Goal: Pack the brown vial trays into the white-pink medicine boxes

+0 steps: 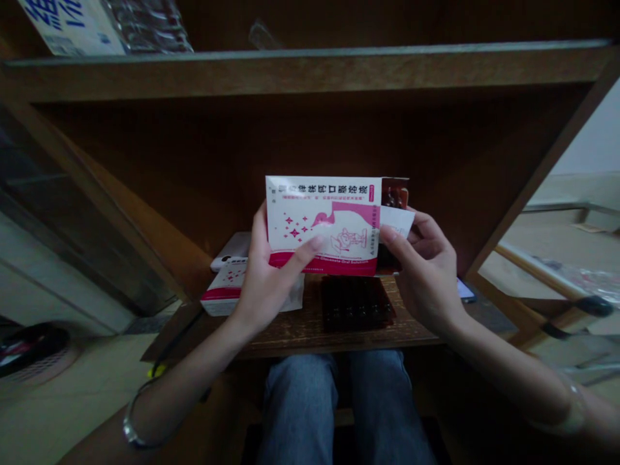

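Note:
Both hands hold up a white and pink medicine carton (322, 223) printed with Chinese text and "Oral Solution". My left hand (268, 278) grips its lower left side, with the index finger lying across the front. My right hand (426, 271) holds the right end, where a dark blister tray (394, 194) and a white paper leaflet (398, 223) stick out. Below, a second dark blister tray (356, 303) lies on the wooden desk (290, 332). Under my left hand lies a flattened white and pink carton (225, 289), partly hidden by that hand.
A white device (231, 250) and a phone edge (465, 290) lie on the desk. A wooden shelf (310, 71) spans above, holding packaged items (101, 26). My jeans-clad knees (339, 407) sit under the desk. A bracelet (130, 420) circles my left wrist.

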A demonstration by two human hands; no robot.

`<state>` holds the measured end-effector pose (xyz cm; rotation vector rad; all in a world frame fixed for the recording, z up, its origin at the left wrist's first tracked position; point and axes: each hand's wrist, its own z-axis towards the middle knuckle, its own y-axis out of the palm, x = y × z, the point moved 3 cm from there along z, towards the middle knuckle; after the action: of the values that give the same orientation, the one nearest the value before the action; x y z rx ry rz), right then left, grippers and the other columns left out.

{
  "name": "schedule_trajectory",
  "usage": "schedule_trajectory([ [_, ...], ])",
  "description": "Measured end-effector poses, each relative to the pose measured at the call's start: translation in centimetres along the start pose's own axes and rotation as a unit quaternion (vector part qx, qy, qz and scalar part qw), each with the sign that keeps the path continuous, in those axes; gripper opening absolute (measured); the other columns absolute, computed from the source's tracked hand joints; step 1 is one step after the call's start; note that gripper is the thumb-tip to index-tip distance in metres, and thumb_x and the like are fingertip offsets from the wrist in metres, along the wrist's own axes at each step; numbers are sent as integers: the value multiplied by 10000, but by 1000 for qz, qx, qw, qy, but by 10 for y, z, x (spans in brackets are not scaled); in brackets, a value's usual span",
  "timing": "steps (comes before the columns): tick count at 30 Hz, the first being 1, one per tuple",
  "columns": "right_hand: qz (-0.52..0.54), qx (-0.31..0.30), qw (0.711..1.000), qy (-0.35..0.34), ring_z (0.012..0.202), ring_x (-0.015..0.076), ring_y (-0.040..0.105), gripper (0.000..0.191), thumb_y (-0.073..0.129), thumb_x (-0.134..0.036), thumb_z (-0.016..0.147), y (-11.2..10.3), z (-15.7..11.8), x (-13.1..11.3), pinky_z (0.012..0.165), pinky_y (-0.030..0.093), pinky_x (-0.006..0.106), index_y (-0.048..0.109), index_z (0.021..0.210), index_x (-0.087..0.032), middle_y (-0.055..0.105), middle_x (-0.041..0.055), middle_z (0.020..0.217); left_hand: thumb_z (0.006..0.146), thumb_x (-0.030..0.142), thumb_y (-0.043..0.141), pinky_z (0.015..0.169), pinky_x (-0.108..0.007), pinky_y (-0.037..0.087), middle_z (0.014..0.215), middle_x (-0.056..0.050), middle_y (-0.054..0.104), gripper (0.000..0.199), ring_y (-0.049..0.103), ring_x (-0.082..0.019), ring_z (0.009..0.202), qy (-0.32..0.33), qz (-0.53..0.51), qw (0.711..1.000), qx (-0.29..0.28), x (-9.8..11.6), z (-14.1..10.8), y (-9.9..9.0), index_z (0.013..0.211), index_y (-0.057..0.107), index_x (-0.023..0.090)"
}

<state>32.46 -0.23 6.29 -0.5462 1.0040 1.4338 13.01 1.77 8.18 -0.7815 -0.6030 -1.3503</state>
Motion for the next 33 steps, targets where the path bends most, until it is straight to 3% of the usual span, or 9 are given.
schedule_trajectory([
  [4,-11,-27,999,31,1097,249,672,402,686,-509,834,3,-2,2,937,578,431,587,1122,-247,704,68,1200,869,516,625,989,-431,548,1298,-108,660,553,611,-301,1224,-122,-107,986,42,-4,-7,5,1316,518,208],
  [7,-89,-26,996,11,1088,245,631,376,612,-541,883,2,-4,2,987,525,445,644,1123,-253,674,64,1164,869,557,606,875,-435,603,1185,-128,714,548,667,-327,1128,-216,-154,963,48,-8,-14,13,1254,574,168],
  [9,-146,-2,989,2,1125,249,581,373,554,-571,905,-2,-4,4,1044,465,453,676,1064,-257,617,68,1152,853,564,631,849,-421,613,1151,-125,728,562,679,-324,1109,-238,-166,955,61,-11,-17,16,1245,577,165],
  [11,-173,15,985,16,1149,255,544,400,485,-598,924,-4,-4,8,1065,431,465,673,1022,-259,568,73,1148,847,555,649,870,-407,608,1172,-120,724,567,674,-314,1124,-236,-175,953,72,-13,-19,18,1256,567,170],
  [15,-185,-11,983,9,1269,278,469,414,435,-597,945,-6,-5,15,1123,361,516,624,1145,-287,542,80,1265,863,529,648,931,-414,588,1229,-120,704,540,658,-310,1162,-214,-184,956,77,-12,-20,16,1258,569,170],
  [19,-198,-55,976,-69,1436,303,326,436,458,-570,953,-9,-5,12,1196,246,548,547,1330,-368,428,28,1503,863,492,666,970,-419,572,1238,-100,703,514,670,-293,1144,-206,-191,956,87,-2,-21,13,1260,574,180],
  [22,-219,-83,962,-140,1470,333,281,491,425,-562,968,-13,-4,9,1190,237,593,474,1427,-396,350,-26,1581,863,482,668,982,-420,567,1221,-86,713,496,653,-297,1176,-196,-192,956,100,10,-20,14,1254,588,188],
  [29,-254,-71,911,-316,1445,283,357,422,308,-431,1030,-19,-1,3,1175,324,505,494,1403,-499,372,-164,1562,903,449,610,1032,-442,540,1098,-61,757,308,597,-314,1262,-203,-231,944,118,26,-16,18,1104,681,228],
  [33,-320,-52,870,-373,1475,311,294,392,369,-399,1019,-21,3,4,1206,221,560,557,1348,-497,278,-195,1604,901,462,613,1031,-436,536,1155,-83,741,386,612,-309,1244,-192,-237,946,112,21,-17,17,1178,642,196],
])
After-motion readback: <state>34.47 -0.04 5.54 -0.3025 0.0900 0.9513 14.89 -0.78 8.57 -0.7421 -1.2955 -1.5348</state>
